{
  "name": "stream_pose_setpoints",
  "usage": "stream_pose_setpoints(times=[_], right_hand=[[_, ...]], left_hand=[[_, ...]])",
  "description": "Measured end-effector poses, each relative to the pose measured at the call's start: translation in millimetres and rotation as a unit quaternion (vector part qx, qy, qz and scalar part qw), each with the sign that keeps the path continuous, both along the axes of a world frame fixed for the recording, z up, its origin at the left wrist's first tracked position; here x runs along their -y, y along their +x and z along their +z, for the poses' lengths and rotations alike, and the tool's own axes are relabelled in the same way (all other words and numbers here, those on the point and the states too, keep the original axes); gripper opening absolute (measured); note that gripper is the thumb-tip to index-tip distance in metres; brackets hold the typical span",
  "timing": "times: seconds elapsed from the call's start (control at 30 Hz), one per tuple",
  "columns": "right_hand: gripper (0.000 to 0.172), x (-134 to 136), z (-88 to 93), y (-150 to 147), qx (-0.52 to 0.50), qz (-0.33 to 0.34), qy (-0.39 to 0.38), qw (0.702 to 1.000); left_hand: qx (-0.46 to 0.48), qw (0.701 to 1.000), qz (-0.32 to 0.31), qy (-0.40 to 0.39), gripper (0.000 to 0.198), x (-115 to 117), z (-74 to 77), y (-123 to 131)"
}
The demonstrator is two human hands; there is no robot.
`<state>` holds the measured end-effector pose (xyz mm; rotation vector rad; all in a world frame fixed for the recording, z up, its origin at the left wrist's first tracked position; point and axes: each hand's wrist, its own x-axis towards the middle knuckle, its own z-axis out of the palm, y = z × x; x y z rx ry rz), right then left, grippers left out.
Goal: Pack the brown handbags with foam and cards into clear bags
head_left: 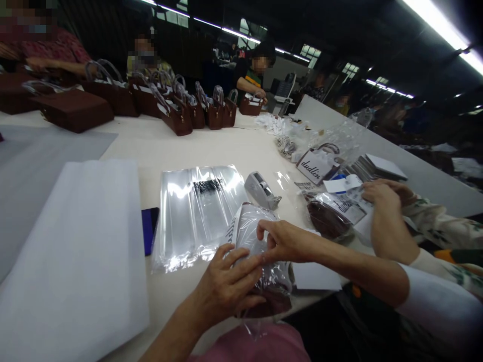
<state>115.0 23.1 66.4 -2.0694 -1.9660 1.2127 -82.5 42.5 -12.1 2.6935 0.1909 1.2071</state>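
— Plastic, that clear bag (247,229), where is it?
— Six o'clock, near table (226,146) edge. Left hand (226,284) presses it, fingers spread; right hand (283,244) pinches its top.

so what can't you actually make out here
Head view:
dark brown item in the crinkled clear plastic bag: covered by left hand, right hand and glare.
dark blue phone: partly under the white foam sheet.
black print on the flat clear sleeves: blurred.
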Motion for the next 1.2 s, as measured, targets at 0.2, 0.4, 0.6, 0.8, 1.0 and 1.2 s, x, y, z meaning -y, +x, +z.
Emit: stream_pose_setpoints(times=[0.2, 0.4, 0.6, 0.8, 1.0, 1.2], right_hand=[[0.033, 3.2, -2.9, 12.7, -0.022, -0.009, -0.046, 0.999], [0.038, 7.8, 0.3, 6.4, 0.219, 0.071, 0.067, 0.971], [0.048, 16.1, -9.0, 41.9, 0.29, 0.033, 0.049, 0.955], [0.04, 50.7, -8.7, 32.1, 0.119, 0.153, 0.292, 0.936], [0.044, 45.2, -44.0, 43.2, -0.006, -0.022, 0.31, 0.95], [0.065, 7.6, -134.9, 60.6, -0.267, -0.361, 0.208, 0.869]], left_hand=[[-0.015, 0.999, -0.029, -0.001, 0.027, 1.1, -3.0, 11.3], [-0.065, 0.997, -0.046, 0.009, 0.023, 1.0, 5.3, 18.4], [-0.07, 0.996, -0.048, -0.003, 0.022, 1.7, 3.1, 17.9], [-0.052, 0.998, -0.014, -0.039, 0.024, -10.7, 2.4, 10.0], [-0.083, 0.992, -0.009, -0.098, 0.031, -36.5, 2.5, -13.5], [0.127, 0.876, 0.103, -0.454, 0.039, -66.5, -25.2, -74.9]])
